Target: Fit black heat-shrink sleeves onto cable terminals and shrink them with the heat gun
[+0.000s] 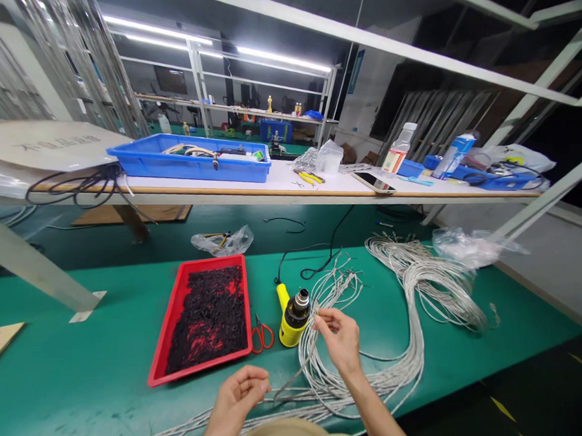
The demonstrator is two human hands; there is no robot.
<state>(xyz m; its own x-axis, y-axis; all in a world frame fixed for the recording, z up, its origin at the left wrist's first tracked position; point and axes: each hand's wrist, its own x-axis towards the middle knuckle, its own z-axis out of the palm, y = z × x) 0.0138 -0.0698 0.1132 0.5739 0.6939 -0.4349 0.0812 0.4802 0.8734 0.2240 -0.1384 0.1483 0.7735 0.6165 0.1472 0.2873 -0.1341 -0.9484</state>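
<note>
Green bench (108,358): under heat gun (292,323) — upright, probably for easy reach.
Right hand (343,342): beside heat gun, apparently pinching white cable (308,355) to steady it.
Left hand (238,396): front-left of heat gun, fingers curled — cannot tell if clamped.

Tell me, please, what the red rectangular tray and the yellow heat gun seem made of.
Red rectangular tray: probably plastic, its walls smooth, evenly coloured. Yellow heat gun: likely plastic, smooth, slightly shiny; its nozzle looks metal, from silvery reflections.

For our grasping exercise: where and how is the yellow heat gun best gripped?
Grip the heat gun by its yellow handle, probably from the left: it juts out away from the upturned metal nozzle, while white cables crowd the right.
</note>
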